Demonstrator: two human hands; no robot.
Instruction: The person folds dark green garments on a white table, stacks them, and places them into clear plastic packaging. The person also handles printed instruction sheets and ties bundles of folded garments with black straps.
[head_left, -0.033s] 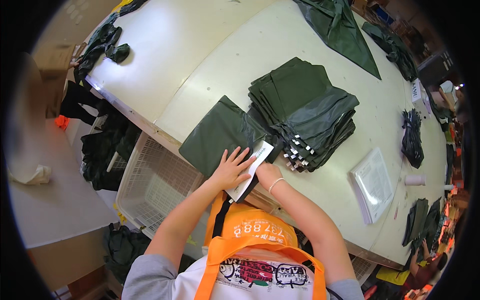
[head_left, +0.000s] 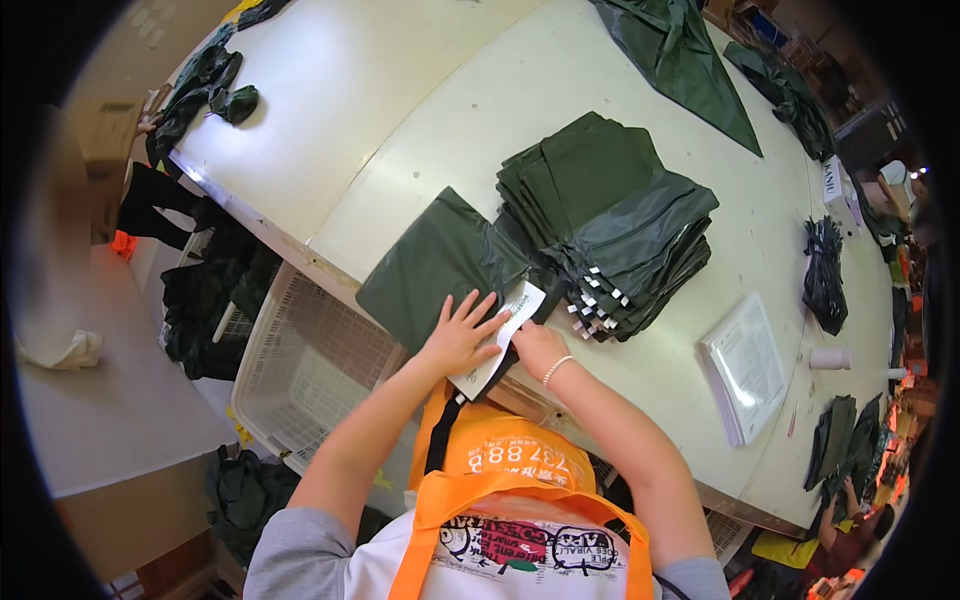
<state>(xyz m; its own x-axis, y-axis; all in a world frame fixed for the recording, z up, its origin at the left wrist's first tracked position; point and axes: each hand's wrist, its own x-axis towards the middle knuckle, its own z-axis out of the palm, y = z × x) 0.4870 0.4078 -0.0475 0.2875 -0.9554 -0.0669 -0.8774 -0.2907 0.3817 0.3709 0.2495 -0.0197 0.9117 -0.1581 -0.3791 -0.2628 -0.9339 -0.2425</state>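
Note:
A folded dark green garment [head_left: 425, 270], slightly shiny, lies at the near edge of the table. On its near right corner rests a long white card [head_left: 490, 352] with print on it. My left hand [head_left: 462, 335] lies flat with fingers spread, partly on the green fabric and partly on the card. At the card's right edge my right hand [head_left: 541, 350] is closed, its fingertips curled against the edge and partly hidden. Touching the garment on the far right side is a stack of folded green garments [head_left: 600, 200], with small white tags along its near edge.
Below the table edge at left stands a white plastic basket [head_left: 300, 370]. To the right lie a pile of printed sheets [head_left: 745, 370], a spool [head_left: 830, 359] and a black bundle [head_left: 823, 275]. Loose green fabric [head_left: 690, 70] lies at the far side. A cardboard box [head_left: 105, 150] is at far left.
My right hand has shifted slightly at the card's edge, and its fingers show a little more. The left hand and the garment have hardly moved.

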